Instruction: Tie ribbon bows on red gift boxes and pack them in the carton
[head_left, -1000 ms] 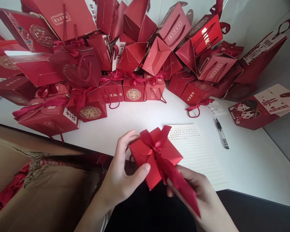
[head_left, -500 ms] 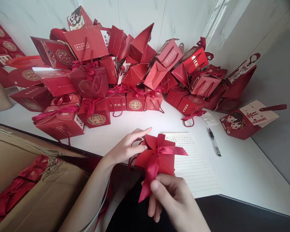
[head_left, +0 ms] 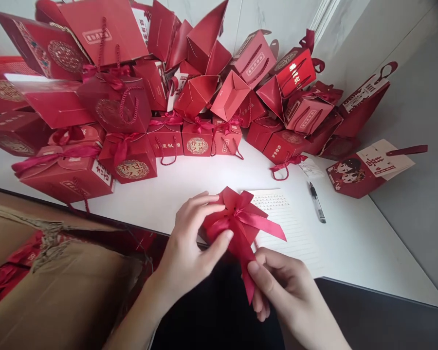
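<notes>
A small red gift box (head_left: 228,195) with folded flaps sits in front of me at the table's near edge. A shiny crimson ribbon (head_left: 266,224) is tied across its top, one tail stretching right and another hanging toward me. My right hand (head_left: 282,282) pinches the hanging tail between thumb and forefinger. At the box's left side is my left hand (head_left: 193,238), its fingertips on the top flaps and its thumb apart from them, beside the ribbon. The underside of the box is hidden.
Many red gift boxes (head_left: 131,158) are piled along the back of the white table (head_left: 354,233). A lined notebook (head_left: 295,243) with handwriting lies beside a pen (head_left: 317,202). One panda-printed box (head_left: 368,170) stands at right. A cardboard carton (head_left: 69,287) holding more red boxes is at lower left.
My left hand has come round over the box's left side, its thumb now by the ribbon. My right hand has drawn the ribbon tail to the right. The view has shifted slightly.
</notes>
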Demonstrator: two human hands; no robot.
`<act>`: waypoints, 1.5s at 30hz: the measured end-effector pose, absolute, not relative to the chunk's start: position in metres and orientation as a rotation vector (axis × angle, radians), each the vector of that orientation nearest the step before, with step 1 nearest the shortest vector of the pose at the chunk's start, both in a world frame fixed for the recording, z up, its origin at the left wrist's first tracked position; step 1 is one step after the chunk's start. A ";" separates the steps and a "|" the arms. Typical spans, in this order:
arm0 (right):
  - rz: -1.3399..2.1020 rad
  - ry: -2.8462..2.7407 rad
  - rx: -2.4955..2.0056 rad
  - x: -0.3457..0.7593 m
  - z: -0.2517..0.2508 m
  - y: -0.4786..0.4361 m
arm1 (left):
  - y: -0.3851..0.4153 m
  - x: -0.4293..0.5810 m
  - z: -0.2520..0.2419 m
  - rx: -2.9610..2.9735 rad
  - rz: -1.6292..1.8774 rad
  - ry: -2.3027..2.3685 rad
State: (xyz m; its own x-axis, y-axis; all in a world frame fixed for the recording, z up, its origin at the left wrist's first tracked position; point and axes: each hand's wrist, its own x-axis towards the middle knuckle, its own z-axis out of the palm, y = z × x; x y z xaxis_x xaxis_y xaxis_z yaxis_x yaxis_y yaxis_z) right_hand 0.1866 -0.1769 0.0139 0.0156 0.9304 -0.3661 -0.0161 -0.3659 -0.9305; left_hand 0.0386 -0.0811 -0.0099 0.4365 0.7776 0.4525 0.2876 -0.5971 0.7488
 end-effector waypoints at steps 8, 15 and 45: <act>1.306 -1.171 -1.543 0.189 0.005 -0.178 | -0.055 0.032 0.004 2.071 0.963 0.850; 1.168 -1.323 -1.610 0.176 -0.002 -0.176 | -0.057 0.050 0.015 2.216 0.862 0.888; 1.072 -1.740 -1.455 0.174 -0.002 -0.172 | -0.055 0.057 0.013 2.058 0.743 0.949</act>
